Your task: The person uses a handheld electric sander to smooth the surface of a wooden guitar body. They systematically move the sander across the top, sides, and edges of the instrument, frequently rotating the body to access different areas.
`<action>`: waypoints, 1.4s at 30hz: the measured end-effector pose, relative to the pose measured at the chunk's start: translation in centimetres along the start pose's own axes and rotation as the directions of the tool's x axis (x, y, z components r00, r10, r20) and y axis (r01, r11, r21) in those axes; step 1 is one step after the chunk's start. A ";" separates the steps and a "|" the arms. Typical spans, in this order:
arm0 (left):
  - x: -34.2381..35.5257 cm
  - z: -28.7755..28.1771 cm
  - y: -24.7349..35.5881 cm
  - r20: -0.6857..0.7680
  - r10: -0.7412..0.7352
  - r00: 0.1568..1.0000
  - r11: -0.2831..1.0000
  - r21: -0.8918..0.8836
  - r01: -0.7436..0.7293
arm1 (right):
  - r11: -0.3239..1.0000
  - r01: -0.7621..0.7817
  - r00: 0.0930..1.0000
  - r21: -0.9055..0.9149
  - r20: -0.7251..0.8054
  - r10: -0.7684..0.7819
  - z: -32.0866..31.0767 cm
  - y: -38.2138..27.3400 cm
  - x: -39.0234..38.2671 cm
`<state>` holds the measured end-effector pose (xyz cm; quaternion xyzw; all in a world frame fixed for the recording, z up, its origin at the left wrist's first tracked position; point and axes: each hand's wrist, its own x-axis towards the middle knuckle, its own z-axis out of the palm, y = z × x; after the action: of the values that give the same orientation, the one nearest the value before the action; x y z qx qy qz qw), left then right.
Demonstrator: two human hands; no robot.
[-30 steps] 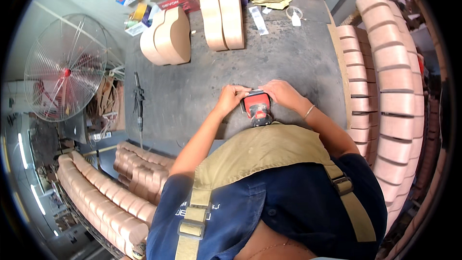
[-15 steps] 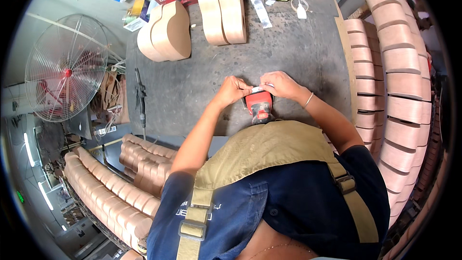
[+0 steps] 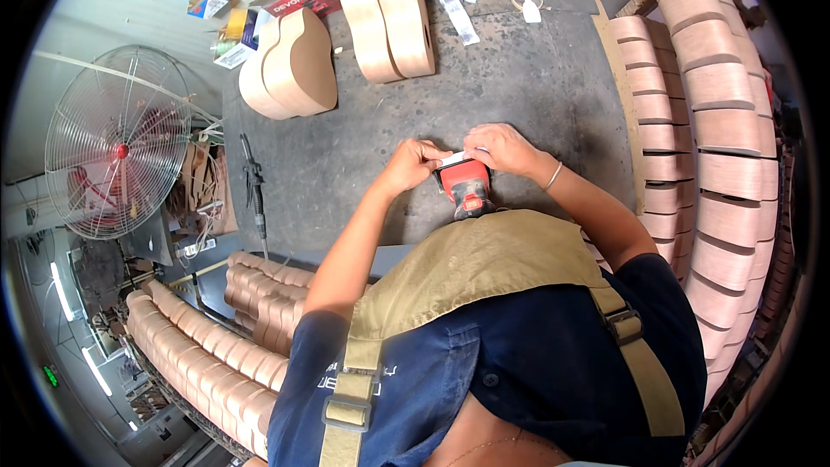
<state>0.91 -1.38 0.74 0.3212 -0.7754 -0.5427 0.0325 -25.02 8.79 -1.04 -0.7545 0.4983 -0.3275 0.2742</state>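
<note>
The person's work centres on a red power tool point(image 3: 467, 178), which lies at the near side of the dark counter point(image 3: 363, 130), its rear end close to the olive apron point(image 3: 484, 255). The hands are set slightly apart at the tool's far end: the left hand point(image 3: 417, 162) pinches one end of a white strip point(image 3: 455, 158), and the right hand point(image 3: 506, 149) has its fingers bent over the other end.

The handling of the strip appears to be partway through. It is lined up along the tool's far edge, but both ends are under the fingers, so its settling there looks unfinished; whether any part is fastened cannot be told. Beyond the tool and to its left, a rounded wooden guitar body point(image 3: 292, 65) and a second guitar body point(image 3: 387, 19) stand untouched; how finished their surfaces are is unclear.

Of the containers, a red box point(image 3: 304, 2) sits far beyond the tool on its left, with its inside hidden. Left of that box's place, also beyond the tool, a small white box point(image 3: 233, 55) has a yellow item in or behind it. Beyond the tool and to its right stands a small white bottle point(image 3: 531, 13) with a thin tube looping beside it; its contents cannot be seen.
</note>
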 end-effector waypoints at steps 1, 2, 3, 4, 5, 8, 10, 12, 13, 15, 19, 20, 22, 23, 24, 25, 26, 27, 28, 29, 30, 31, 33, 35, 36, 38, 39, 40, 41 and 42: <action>0.0 0.1 -0.1 -0.006 -0.012 1.000 1.000 -0.008 0.012 | 1.000 -0.001 1.000 0.003 -0.003 0.001 0.0 0.0 0.0; 0.0 0.1 -0.2 -0.012 -0.025 1.000 1.000 -0.016 0.025 | 1.000 -0.001 1.000 0.006 -0.005 0.001 -0.1 -0.1 0.0; 0.0 0.2 -0.2 -0.013 0.003 1.000 1.000 0.020 -0.003 | 1.000 -0.001 1.000 0.006 -0.004 0.001 -0.1 -0.1 0.1; -0.2 0.4 -0.2 -0.013 0.031 0.999 0.998 0.056 -0.030 | 1.000 0.000 1.000 0.005 -0.002 0.000 -0.2 -0.1 0.1; -0.4 0.5 -0.2 -0.013 0.058 0.998 0.994 0.092 -0.057 | 1.000 0.001 1.000 0.005 0.000 -0.001 -0.2 -0.2 0.1; -1.8 0.9 0.6 0.022 0.026 0.999 0.990 0.138 -0.029 | 0.999 -0.006 0.999 -0.033 0.035 0.007 -0.6 -0.3 -0.2; -2.8 1.0 1.5 0.036 0.041 0.999 0.976 0.211 -0.048 | 1.000 0.013 1.000 0.002 0.027 -0.013 -1.0 -0.2 -0.4; -3.1 0.8 2.3 0.051 0.041 0.998 0.967 0.248 -0.052 | 0.995 -0.044 0.996 0.093 0.077 0.037 -1.5 0.2 -0.7; -3.2 0.7 2.6 0.059 0.034 0.998 0.967 0.249 -0.048 | 0.980 -0.113 0.987 0.161 0.135 0.092 -1.9 0.8 -0.6; -3.3 0.6 2.8 0.066 0.037 0.997 0.966 0.254 -0.053 | 0.954 -0.218 0.952 0.208 0.258 0.162 -2.8 1.6 0.0; -3.3 0.3 3.7 0.079 0.050 0.996 0.960 0.271 -0.070 | 0.957 -0.232 0.945 0.174 0.273 0.179 -3.0 1.9 0.3; -3.3 0.3 4.1 0.087 0.047 0.995 0.959 0.275 -0.069 | 0.968 -0.206 0.953 0.147 0.256 0.164 -2.8 1.9 0.2; -3.7 0.6 4.3 0.072 0.064 0.995 0.956 0.282 -0.081 | 0.982 -0.167 0.963 0.088 0.228 0.143 -2.6 1.8 -0.2; -3.8 0.7 4.4 0.065 0.072 0.995 0.954 0.286 -0.088 | 0.986 -0.156 0.968 0.055 0.209 0.142 -2.5 1.6 -0.6; -3.9 0.9 4.2 0.065 0.067 0.996 0.950 0.301 -0.083 | 0.990 -0.142 0.972 0.021 0.194 0.135 -2.4 1.3 -0.9; -3.9 1.0 4.1 0.067 0.061 0.996 0.946 0.315 -0.079 | 0.994 -0.101 0.979 0.033 0.178 0.094 -2.3 1.0 -1.5; -3.9 1.1 3.9 0.068 0.056 0.996 0.941 0.330 -0.076 | 0.997 -0.061 0.985 0.044 0.162 0.053 -2.4 0.6 -2.2; -3.9 1.1 3.9 0.076 0.064 0.995 0.934 0.346 -0.086 | 0.998 -0.019 0.989 0.052 0.145 0.011 -2.6 0.1 -2.6; -3.8 1.1 3.9 0.084 0.071 0.994 0.927 0.362 -0.097 | 0.999 -0.033 0.983 0.030 0.182 0.027 -2.9 -0.3 -2.8; -3.7 1.1 3.9 0.092 0.078 0.993 0.920 0.378 -0.108 | 0.999 -0.047 0.975 0.007 0.218 0.045 -3.3 -0.6 -3.0; -3.5 1.2 3.7 0.088 0.088 0.992 0.909 0.400 -0.116 | 0.998 -0.062 0.966 -0.016 0.251 0.064 -3.5 -0.9 -3.1; -3.2 1.2 3.4 0.084 0.097 0.992 0.898 0.422 -0.124 | 0.998 -0.052 0.965 -0.026 0.256 0.057 -3.7 -1.0 -3.0; -2.6 1.3 3.5 0.087 0.037 0.996 0.896 0.439 -0.072 | 0.998 -0.035 0.963 -0.048 0.264 0.046 -3.8 -1.2 -2.9; -2.1 1.4 4.3 0.090 -0.034 0.995 0.887 0.461 -0.011 | 0.998 -0.034 0.963 -0.062 0.265 0.049 -3.7 -1.2 -3.0; -2.0 1.5 4.3 0.085 -0.035 0.996 0.872 0.490 -0.011 | 0.997 -0.032 0.963 -0.069 0.266 0.050 -3.7 -1.3 -3.0; -2.1 2.2 2.7 0.065 0.103 0.993 0.785 0.607 -0.121 | 0.995 -0.050 0.967 -0.083 0.247 0.069 -3.5 -1.6 -2.8; -2.2 2.8 2.5 0.036 0.131 0.991 0.739 0.663 -0.121 | 0.994 -0.063 0.968 -0.087 0.239 0.082 -3.3 -1.7 -3.1; -2.3 3.5 2.4 0.008 0.161 0.987 0.688 0.716 -0.118 | 0.994 -0.064 0.972 -0.088 0.222 0.082 -3.1 -1.6 -3.3; -2.5 4.0 2.2 -0.017 0.194 0.981 0.634 0.765 -0.113 | 0.994 -0.065 0.976 -0.089 0.204 0.082 -3.0 -1.4 -3.4; -2.6 4.2 1.9 -0.030 0.224 0.974 0.630 0.767 -0.121 | 0.994 -0.064 0.979 -0.093 0.185 0.080 -2.8 -1.3 -3.5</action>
<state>0.45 3.81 1.44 0.2620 -0.9547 -0.1409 -0.0060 -27.43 12.24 0.94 -0.7747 0.5107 -0.2225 0.2991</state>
